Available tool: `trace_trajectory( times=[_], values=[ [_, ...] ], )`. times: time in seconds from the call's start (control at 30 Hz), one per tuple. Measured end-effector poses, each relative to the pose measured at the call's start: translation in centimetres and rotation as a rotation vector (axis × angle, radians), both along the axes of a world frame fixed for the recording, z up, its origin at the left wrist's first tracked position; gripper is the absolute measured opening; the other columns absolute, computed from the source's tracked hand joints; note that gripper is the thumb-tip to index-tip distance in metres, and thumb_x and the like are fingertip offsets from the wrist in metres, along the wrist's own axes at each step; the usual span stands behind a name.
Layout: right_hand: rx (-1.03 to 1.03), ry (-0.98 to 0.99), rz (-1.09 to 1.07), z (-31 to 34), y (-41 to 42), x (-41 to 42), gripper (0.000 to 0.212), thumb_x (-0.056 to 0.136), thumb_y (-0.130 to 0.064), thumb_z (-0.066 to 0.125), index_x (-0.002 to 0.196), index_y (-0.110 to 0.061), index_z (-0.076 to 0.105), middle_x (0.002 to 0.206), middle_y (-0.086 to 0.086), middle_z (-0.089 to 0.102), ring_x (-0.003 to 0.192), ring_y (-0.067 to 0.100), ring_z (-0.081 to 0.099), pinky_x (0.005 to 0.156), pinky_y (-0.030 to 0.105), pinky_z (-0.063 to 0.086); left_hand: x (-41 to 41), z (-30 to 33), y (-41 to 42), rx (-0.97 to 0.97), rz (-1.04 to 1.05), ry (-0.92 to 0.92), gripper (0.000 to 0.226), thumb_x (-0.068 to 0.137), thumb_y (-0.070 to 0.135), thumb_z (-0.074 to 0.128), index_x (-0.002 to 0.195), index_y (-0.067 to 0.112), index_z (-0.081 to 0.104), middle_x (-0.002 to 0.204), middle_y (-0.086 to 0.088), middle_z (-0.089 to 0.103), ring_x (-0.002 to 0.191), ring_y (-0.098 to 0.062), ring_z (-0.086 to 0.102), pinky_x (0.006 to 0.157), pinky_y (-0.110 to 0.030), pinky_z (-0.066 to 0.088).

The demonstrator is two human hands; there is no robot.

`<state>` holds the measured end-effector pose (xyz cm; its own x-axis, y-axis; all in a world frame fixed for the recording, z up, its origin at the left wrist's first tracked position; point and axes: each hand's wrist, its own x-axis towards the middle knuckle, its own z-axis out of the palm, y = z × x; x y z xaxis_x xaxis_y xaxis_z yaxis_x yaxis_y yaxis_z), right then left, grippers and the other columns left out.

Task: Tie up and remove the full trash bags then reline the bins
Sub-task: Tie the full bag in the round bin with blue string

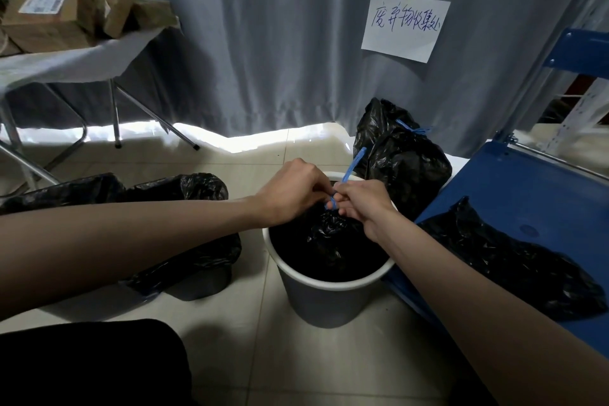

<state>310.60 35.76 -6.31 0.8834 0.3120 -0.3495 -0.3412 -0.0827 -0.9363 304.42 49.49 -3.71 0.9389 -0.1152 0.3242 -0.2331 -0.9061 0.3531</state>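
Inside grey bin (321, 298) (white-rimmed), black bag (329, 234)

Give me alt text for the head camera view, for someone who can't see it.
Two hands, left hand and right hand, pinch a blue tie at the gathered neck of a black trash bag inside a white bin. A tied black bag sits behind by a grey curtain.

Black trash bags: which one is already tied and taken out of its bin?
The tied bag on the floor behind the white bin, knotted with blue string. The others line bins or lie flat on the blue shelf.
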Motion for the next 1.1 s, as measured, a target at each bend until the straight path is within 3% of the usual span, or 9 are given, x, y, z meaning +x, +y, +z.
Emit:
trace_trajectory(
  times=[0.13, 0.23, 0.33, 0.43, 0.6, 0.83, 1.1],
  values=[
    [0.039, -0.019, 0.022, -0.3, -0.2, -0.1, 0.012, 0.091, -0.005, 0.064, 0.08, -0.001, 0.067, 0.062, 0.01, 0.057, 0.041, 0.013, 0.061, 0.039, 0.017, 0.044, 0.0, 0.1, 0.3, 0.024, -0.046, 0.047, 0.011, 0.081, 0.015, 0.074, 0.089, 0.021, 0.079, 0.082, 0.002, 0.075, 0.072, -0.009, 0.065, 0.071, -0.021, 0.048],
    [0.084, -0.099, 0.083, -0.5, -0.5, -0.3, 0.014, 0.093, -0.011, 0.063, 0.098, -0.001, 0.07, 0.07, 0.012, 0.064, 0.051, 0.016, 0.064, 0.045, 0.018, 0.046, 0.3, 0.3, 1.0, -0.049, -0.052, 0.165, 0.008, 0.079, 0.012, 0.075, 0.083, 0.019, 0.079, 0.074, 0.002, 0.073, 0.066, -0.004, 0.062, 0.066, -0.017, 0.045],
    [0.13, -0.156, 0.15, -0.2, -0.8, -0.7, 0.024, 0.089, -0.001, 0.061, 0.112, -0.007, 0.058, 0.079, 0.013, 0.069, 0.062, 0.017, 0.064, 0.054, 0.021, 0.047, 0.7, 0.7, 2.0, -0.198, -0.003, 0.317, 0.009, 0.081, 0.007, 0.074, 0.081, 0.015, 0.077, 0.068, 0.006, 0.071, 0.06, 0.006, 0.059, 0.063, -0.009, 0.043],
    [0.039, -0.318, 0.248, -0.2, -0.9, -1.0, 0.033, 0.078, 0.01, 0.065, 0.098, -0.014, 0.052, 0.084, 0.009, 0.058, 0.072, 0.017, 0.055, 0.067, 0.023, 0.045, 0.8, 0.8, 2.7, -0.379, 0.029, 0.457, 0.015, 0.087, 0.0, 0.066, 0.086, 0.012, 0.075, 0.07, 0.006, 0.069, 0.064, 0.003, 0.06, 0.068, -0.009, 0.046],
    [-0.118, -0.59, 0.358, -0.8, -0.8, -0.8, 0.035, 0.071, 0.009, 0.072, 0.072, -0.022, 0.057, 0.079, 0.003, 0.054, 0.065, 0.011, 0.049, 0.064, 0.021, 0.042, 0.4, 0.8, 3.5, -0.556, -0.055, 0.695, 0.02, 0.095, 0.001, 0.056, 0.084, 0.012, 0.068, 0.074, 0.003, 0.061, 0.068, -0.002, 0.055, 0.07, -0.016, 0.045],
    [-0.11, -0.698, 0.293, -1.6, -1.3, -1.8, 0.025, 0.072, 0.005, 0.076, 0.07, -0.018, 0.067, 0.072, 0.0, 0.062, 0.065, 0.012, 0.053, 0.062, 0.017, 0.043, 0.4, 0.2, 4.0, -0.652, -0.036, 0.817, 0.024, 0.098, 0.005, 0.05, 0.081, 0.013, 0.065, 0.07, 0.003, 0.057, 0.068, -0.008, 0.053, 0.066, -0.018, 0.045],
    [-0.181, -0.814, 0.095, -1.8, -0.5, -3.3, 0.025, 0.064, -0.027, 0.091, 0.068, -0.014, 0.07, 0.076, 0.003, 0.064, 0.061, 0.003, 0.057, 0.061, 0.009, 0.042, 0.5, 0.1, 4.2, -0.683, -0.042, 0.814, 0.031, 0.097, 0.005, 0.047, 0.077, 0.017, 0.068, 0.071, 0.004, 0.059, 0.069, -0.008, 0.053, 0.067, -0.02, 0.043]
  ],
)
